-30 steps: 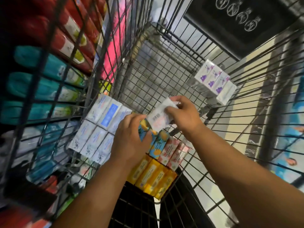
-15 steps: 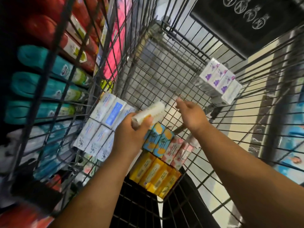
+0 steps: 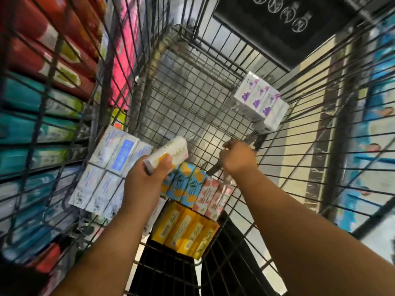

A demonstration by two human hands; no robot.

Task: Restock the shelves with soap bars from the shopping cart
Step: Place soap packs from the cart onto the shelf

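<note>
Head view: left grip (image 3: 145,180) clasps white soap bar (image 3: 171,152) over open cart (image 3: 192,103) mesh; right grip (image 3: 237,159) blurred, closure unclear, near side wires.

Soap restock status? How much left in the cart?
Done: unclear; much of the cart floor is bare. In hand: left hand grips one white soap bar; right hand hovers over the mesh. Left: white-blue packs, blue-orange packs, pink packs, yellow packs and purple-flower packs all sit in the cart.
</note>
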